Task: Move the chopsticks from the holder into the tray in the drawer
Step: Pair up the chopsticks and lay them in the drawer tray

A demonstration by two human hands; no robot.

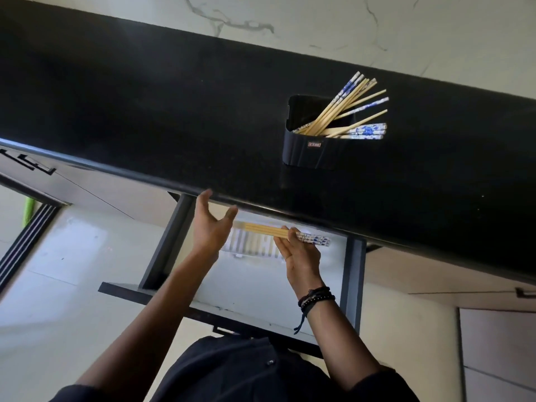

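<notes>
A black holder (310,152) stands on the black countertop (145,111) with several bamboo chopsticks (345,108) leaning out to the right, their ends patterned blue and white. Below the counter edge a drawer (352,274) is pulled out. My right hand (298,253) holds a bundle of chopsticks (268,230) level over the drawer, fingers curled round its middle. My left hand (211,224) hovers beside the bundle's bare left end with fingers spread and holds nothing. A pale slotted tray (249,250) shows blurred inside the drawer under the hands.
The counter's rounded front edge (116,169) overhangs the rear of the drawer. Closed cabinet fronts (493,358) lie to the right, pale floor tiles (58,271) to the left. A marble wall (319,21) runs behind the counter.
</notes>
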